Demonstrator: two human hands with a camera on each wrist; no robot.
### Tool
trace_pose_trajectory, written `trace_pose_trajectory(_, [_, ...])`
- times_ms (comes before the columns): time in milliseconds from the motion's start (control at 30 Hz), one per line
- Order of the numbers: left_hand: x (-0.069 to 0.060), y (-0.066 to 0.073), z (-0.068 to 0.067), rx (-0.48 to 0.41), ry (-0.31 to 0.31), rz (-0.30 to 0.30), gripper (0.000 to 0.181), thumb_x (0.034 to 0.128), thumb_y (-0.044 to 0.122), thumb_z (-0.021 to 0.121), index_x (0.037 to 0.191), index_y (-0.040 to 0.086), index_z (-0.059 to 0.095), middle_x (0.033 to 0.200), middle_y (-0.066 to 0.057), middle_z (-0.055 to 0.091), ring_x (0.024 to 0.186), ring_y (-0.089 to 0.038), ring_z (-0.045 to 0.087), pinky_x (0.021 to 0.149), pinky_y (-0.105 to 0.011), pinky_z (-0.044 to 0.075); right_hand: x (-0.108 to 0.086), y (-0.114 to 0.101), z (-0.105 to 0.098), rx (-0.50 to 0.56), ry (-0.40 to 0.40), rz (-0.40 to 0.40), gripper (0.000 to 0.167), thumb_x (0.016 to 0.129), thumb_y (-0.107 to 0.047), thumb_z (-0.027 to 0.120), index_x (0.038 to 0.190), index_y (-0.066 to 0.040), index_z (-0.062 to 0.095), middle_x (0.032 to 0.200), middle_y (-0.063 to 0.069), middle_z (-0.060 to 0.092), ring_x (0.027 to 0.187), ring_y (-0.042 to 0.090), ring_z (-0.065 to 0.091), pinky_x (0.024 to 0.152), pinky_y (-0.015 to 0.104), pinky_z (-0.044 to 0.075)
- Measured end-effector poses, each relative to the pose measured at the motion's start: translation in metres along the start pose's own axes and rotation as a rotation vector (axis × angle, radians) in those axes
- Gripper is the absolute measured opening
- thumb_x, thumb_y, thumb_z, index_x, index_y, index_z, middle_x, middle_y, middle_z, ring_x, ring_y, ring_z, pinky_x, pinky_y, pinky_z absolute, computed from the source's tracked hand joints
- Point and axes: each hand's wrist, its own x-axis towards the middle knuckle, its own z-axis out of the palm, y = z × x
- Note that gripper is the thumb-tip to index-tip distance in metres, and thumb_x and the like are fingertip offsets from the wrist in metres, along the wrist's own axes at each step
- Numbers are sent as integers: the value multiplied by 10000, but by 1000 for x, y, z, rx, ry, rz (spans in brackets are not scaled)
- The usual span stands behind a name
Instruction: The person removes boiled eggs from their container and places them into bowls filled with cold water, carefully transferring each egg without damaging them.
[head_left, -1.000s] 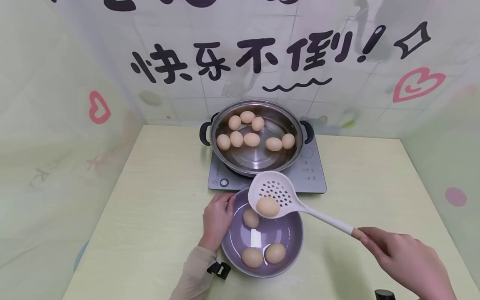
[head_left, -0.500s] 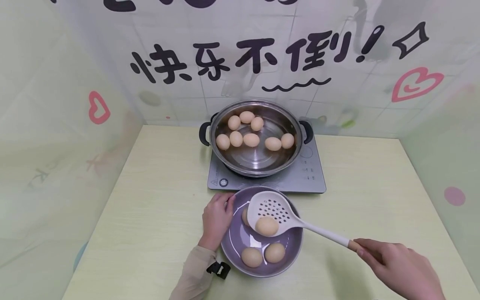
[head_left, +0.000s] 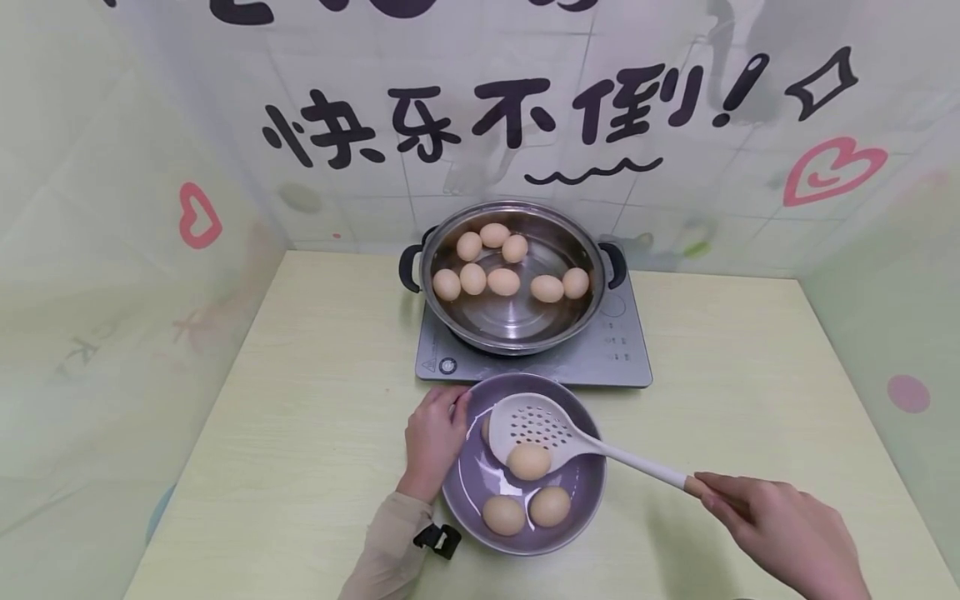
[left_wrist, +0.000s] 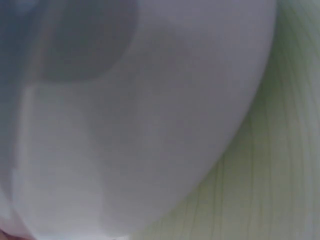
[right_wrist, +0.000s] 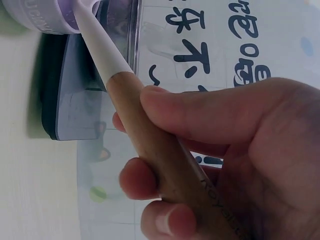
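Observation:
My right hand [head_left: 780,525] grips the wooden end of a white slotted spoon [head_left: 579,442], fingers and thumb wrapped round it in the right wrist view. One brown egg [head_left: 529,461] lies on the spoon's head, which is over or inside a purple bowl [head_left: 594,500]. Two eggs sit in the bowl's near part, one on the left [head_left: 504,515] and one on the right [head_left: 550,507]. Another egg [head_left: 485,428] is mostly hidden behind the spoon. At the bowl's left rim, my left hand [head_left: 435,437] holds the edge. Its wrist view shows the blurred bowl wall [left_wrist: 165,125].
Behind the bowl, a steel pot [head_left: 510,340] with black handles holds several eggs in water. It stands on a grey induction cooker [head_left: 615,358]. The pale wooden table [head_left: 315,400] is enclosed by printed sheets, with a wall sheet [head_left: 360,217] close behind the pot.
The slotted spoon has come down and toward me, carrying its egg from the bowl's far rim to its middle. It now covers most of one egg. My left hand stays at the rim.

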Motion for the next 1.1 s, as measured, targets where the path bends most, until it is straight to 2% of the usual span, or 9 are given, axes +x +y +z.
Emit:
trace_pose_trajectory(267, [0, -1, 1, 1, 3, 4, 123, 850, 151, 627, 894, 61, 697, 832, -66, 644, 709, -249, 644, 563, -398, 505, 2, 0, 0, 3, 14, 11, 248, 846, -377, 610, 1087, -338, 657, 638, -237, 527, 496, 0, 319, 435, 259, 263])
trace_pose_trajectory(400, [-1, 0, 0, 4, 4, 7, 135, 854, 169, 626, 896, 63, 698, 830, -69, 645, 703, -251, 644, 559, -403, 503, 3, -1, -1, -6, 55, -2, 245, 829, -356, 635, 1070, -326, 668, 662, -239, 545, 477, -7, 311, 429, 254, 259])
trace_pose_trajectory(533, [0, 1, 0, 10, 2, 2, 135, 854, 173, 624, 894, 67, 699, 826, -64, 644, 702, -258, 642, 553, -410, 498, 3, -2, -2, -12, 135, -33, 245, 802, -321, 669, 1046, -298, 685, 671, -238, 555, 466, -25, 303, 418, 243, 249])
trace_pose_trajectory(700, [0, 0, 0, 11, -9, 0, 136, 852, 165, 625, 896, 58, 697, 822, -71, 644, 692, -255, 639, 555, -400, 504, 3, -1, -4, 5, 279, -96, 237, 763, -255, 709, 998, -286, 701, 605, -285, 442, 460, -63, 286, 403, 218, 220])
trace_pose_trajectory(767, [0, 1, -1, 12, -14, -6, 139, 853, 170, 627, 898, 59, 697, 820, -74, 643, 687, -256, 639, 553, -400, 506, 3, -1, -6, 30, 311, -113, 240, 756, -237, 716, 992, -282, 701, 588, -280, 417, 465, -72, 301, 400, 214, 216])
trace_pose_trajectory(967, [1, 1, 0, 6, -14, -4, 129, 846, 153, 632, 894, 51, 695, 813, -77, 641, 678, -256, 637, 554, -393, 509, 5, -1, -13, 133, 267, -65, 226, 804, -271, 682, 1030, -276, 684, 563, -247, 473, 486, -50, 371, 429, 223, 235])
trace_pose_trajectory(1100, [0, 1, 0, 5, -3, 5, 130, 847, 157, 629, 890, 54, 695, 813, -76, 642, 680, -262, 638, 551, -403, 507, 11, -4, -20, 161, 248, -26, 216, 846, -313, 633, 1054, -277, 674, 538, -204, 468, 481, -21, 367, 453, 238, 234])
